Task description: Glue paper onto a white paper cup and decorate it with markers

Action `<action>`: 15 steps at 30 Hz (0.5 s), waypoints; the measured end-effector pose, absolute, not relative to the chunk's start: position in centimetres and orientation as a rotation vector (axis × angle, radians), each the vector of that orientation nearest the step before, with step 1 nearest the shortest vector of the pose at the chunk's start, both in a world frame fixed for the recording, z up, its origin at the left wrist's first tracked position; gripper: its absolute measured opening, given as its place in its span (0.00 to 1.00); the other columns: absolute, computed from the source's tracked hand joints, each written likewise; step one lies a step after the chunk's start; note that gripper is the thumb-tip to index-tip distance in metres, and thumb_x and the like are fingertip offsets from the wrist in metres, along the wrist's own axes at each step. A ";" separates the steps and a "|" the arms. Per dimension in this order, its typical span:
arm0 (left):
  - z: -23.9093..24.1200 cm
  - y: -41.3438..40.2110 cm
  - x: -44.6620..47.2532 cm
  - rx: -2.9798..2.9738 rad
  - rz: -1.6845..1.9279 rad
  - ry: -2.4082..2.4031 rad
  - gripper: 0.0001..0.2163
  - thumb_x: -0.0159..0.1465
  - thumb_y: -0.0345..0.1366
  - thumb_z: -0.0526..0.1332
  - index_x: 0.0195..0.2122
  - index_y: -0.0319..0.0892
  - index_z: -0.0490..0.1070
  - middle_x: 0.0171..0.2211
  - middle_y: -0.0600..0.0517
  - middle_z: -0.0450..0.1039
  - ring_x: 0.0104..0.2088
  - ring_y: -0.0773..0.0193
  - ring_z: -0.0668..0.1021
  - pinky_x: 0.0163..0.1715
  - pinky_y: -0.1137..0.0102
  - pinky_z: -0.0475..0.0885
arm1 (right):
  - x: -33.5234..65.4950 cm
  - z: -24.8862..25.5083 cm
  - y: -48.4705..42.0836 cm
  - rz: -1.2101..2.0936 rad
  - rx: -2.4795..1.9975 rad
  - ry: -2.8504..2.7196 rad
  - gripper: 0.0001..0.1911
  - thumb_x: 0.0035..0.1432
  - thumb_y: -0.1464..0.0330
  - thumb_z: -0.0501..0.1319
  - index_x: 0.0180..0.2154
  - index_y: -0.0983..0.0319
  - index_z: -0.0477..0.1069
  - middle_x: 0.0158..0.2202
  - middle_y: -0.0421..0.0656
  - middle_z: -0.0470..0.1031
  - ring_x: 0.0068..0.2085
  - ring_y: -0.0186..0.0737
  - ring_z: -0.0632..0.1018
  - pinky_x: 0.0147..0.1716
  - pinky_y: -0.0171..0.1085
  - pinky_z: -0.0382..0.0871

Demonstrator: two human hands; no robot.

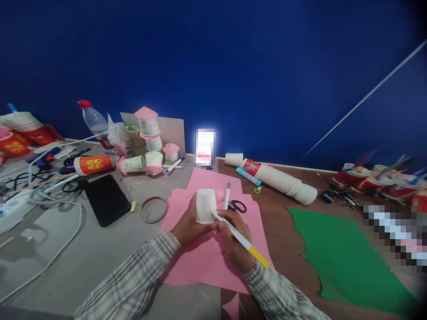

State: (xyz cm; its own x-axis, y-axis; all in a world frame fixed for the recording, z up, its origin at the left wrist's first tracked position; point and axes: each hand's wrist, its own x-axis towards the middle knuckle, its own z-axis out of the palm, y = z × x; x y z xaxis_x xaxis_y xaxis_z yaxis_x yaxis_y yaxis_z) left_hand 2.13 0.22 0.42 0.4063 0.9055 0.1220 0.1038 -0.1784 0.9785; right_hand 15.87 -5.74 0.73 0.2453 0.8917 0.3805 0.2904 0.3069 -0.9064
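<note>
My left hand (188,224) is closed round a white paper cup (205,205), held upside down over the pink paper sheets (203,260). My right hand (235,238) grips a white marker with a yellow end (238,238), and its tip touches the cup's side. A second marker (227,195) and black scissors (237,206) lie on the pink paper just beyond the cup.
A black phone (106,199), a tape ring (153,209) and white cables (60,231) lie at left. Decorated cups (151,142), a bottle (95,122) and red cups (95,164) stand behind. A sleeve of white cups (283,181) and green paper (347,258) lie at right.
</note>
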 end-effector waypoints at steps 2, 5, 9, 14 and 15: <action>0.5 0.2 2.2 1.584 0.929 0.919 0.36 0.43 0.39 0.69 0.52 0.45 0.53 0.43 0.49 0.65 0.41 0.57 0.72 0.38 0.62 0.71 | 15.8 0.8 -5.8 0.583 -1.246 -1.310 0.09 0.50 0.67 0.57 0.35 0.60 0.71 0.25 0.40 0.78 0.23 0.38 0.77 0.23 0.33 0.73; 0.5 0.2 2.2 1.590 0.931 0.928 0.36 0.43 0.39 0.69 0.51 0.45 0.53 0.43 0.50 0.65 0.41 0.57 0.71 0.39 0.62 0.71 | 15.8 0.7 -5.9 0.573 -1.250 -1.313 0.09 0.50 0.67 0.57 0.35 0.60 0.71 0.24 0.39 0.77 0.22 0.38 0.77 0.22 0.33 0.72; 0.5 0.2 2.1 1.612 0.952 0.932 0.37 0.43 0.39 0.70 0.51 0.45 0.53 0.43 0.50 0.65 0.41 0.56 0.72 0.39 0.62 0.70 | 15.8 0.4 -5.9 0.552 -1.250 -1.327 0.09 0.51 0.67 0.57 0.35 0.60 0.71 0.25 0.39 0.77 0.23 0.38 0.77 0.23 0.33 0.72; 0.3 0.2 2.1 1.642 0.958 0.932 0.36 0.43 0.39 0.69 0.52 0.45 0.53 0.43 0.49 0.65 0.41 0.55 0.71 0.39 0.61 0.70 | 15.9 0.4 -5.8 0.534 -1.282 -1.351 0.09 0.51 0.67 0.57 0.36 0.59 0.70 0.23 0.37 0.76 0.22 0.38 0.77 0.22 0.32 0.72; 0.3 0.3 2.2 1.646 0.955 0.936 0.36 0.43 0.39 0.69 0.52 0.45 0.53 0.44 0.49 0.65 0.41 0.55 0.71 0.39 0.61 0.70 | 15.9 0.4 -5.8 0.529 -1.286 -1.355 0.09 0.51 0.66 0.57 0.35 0.59 0.71 0.23 0.37 0.76 0.22 0.38 0.77 0.22 0.33 0.72</action>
